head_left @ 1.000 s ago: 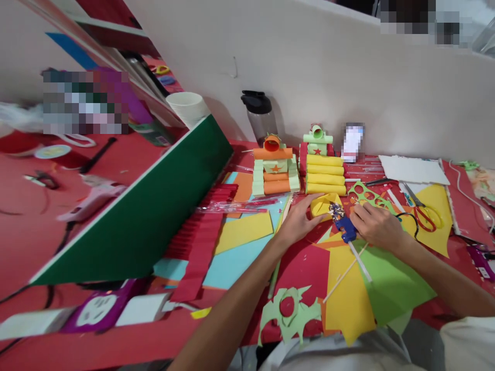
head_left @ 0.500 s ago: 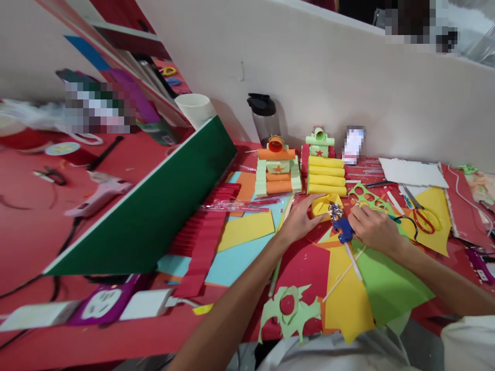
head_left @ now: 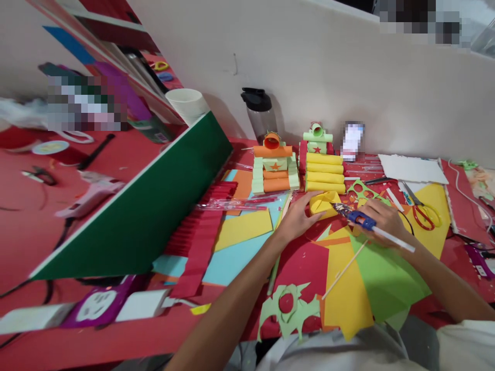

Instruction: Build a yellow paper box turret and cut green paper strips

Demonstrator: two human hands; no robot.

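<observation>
My left hand (head_left: 297,219) is closed on the left side of a folded yellow paper piece (head_left: 324,202), thumb in front and fingers behind. In my right hand (head_left: 382,219) is a blue glue gun (head_left: 361,219), its speckled nozzle pointing left and reaching the right edge of the yellow piece. A white glue stick (head_left: 395,240) sticks out from the gun's back. Just behind stand a paper model with yellow rolls (head_left: 325,172) and one with orange rolls (head_left: 276,167). Cut green paper with round holes (head_left: 359,189) lies beside the right hand.
A green board (head_left: 154,206) leans on the left, near a pink glue gun (head_left: 91,196). Scissors (head_left: 423,214) and white card (head_left: 412,169) lie to the right. Coloured paper sheets (head_left: 344,288) and a thin wooden stick (head_left: 344,270) are in front. A bottle (head_left: 259,113) stands by the wall.
My right hand has turned the glue gun, so its glue stick now points right instead of down. The nozzle lies along the yellow paper's right edge. The left hand keeps its hold.
</observation>
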